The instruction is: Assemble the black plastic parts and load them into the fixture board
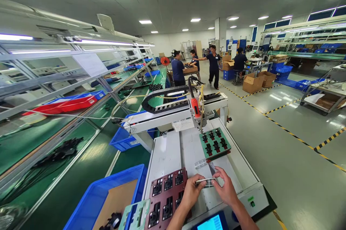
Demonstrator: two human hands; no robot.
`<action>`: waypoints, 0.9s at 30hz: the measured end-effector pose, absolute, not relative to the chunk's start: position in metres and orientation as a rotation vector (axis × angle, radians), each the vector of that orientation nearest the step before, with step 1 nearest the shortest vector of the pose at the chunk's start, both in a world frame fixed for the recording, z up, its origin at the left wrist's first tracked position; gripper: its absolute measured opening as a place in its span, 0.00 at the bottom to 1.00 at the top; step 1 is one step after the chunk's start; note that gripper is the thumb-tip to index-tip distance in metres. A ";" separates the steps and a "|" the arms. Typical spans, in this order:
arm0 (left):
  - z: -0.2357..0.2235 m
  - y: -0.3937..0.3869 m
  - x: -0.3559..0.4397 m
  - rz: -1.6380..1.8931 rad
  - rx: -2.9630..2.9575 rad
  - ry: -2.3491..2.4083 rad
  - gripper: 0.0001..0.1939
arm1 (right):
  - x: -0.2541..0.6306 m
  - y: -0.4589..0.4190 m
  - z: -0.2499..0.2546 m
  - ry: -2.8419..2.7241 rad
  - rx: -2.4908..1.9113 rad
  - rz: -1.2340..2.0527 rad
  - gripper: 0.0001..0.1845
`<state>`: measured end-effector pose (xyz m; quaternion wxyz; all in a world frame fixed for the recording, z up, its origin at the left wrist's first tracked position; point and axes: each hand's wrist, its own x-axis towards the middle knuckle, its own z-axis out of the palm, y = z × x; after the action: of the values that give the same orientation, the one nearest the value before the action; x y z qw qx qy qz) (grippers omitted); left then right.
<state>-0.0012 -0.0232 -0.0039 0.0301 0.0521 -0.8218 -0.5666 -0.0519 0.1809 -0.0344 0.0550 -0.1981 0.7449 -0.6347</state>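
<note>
My left hand (191, 191) and my right hand (225, 186) together hold a thin flat strip (205, 180), one at each end, low over the white machine bed (173, 150). Under my left hand lies a dark red fixture plate (166, 195) with several black parts seated in it. Beyond my hands, a green fixture plate (214, 143) with black parts sits under the machine's red-tipped tool head (195, 105).
A blue bin (102, 195) with cardboard inside stands at lower left, a pale green cover plate (135, 215) leaning on it. A green conveyor line (67, 158) with shelving runs along the left. Several people work at the far end near cardboard boxes (252, 82). Open floor lies to the right.
</note>
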 end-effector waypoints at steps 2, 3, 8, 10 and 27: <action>-0.007 -0.024 -0.002 -1.771 0.166 -2.514 0.19 | -0.053 0.183 -0.032 2.265 -0.602 -1.915 0.27; -0.008 -0.025 -0.002 -1.776 0.176 -2.504 0.21 | -0.054 0.183 -0.032 2.258 -0.605 -1.914 0.28; -0.013 -0.029 -0.002 -1.765 0.203 -2.506 0.24 | -0.054 0.180 -0.037 2.269 -0.679 -1.952 0.26; -0.014 -0.030 -0.002 -1.751 0.213 -2.511 0.25 | -0.054 0.178 -0.042 2.322 -0.719 -1.949 0.23; -0.016 -0.030 -0.004 -1.670 0.311 -2.610 0.30 | -0.049 0.181 -0.024 2.707 -1.647 -1.468 0.39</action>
<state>-0.0036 -0.0298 -0.0159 0.0135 0.0998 -0.8380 -0.5363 -0.0490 0.1807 -0.0237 -0.1745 -0.4643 0.7633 -0.4139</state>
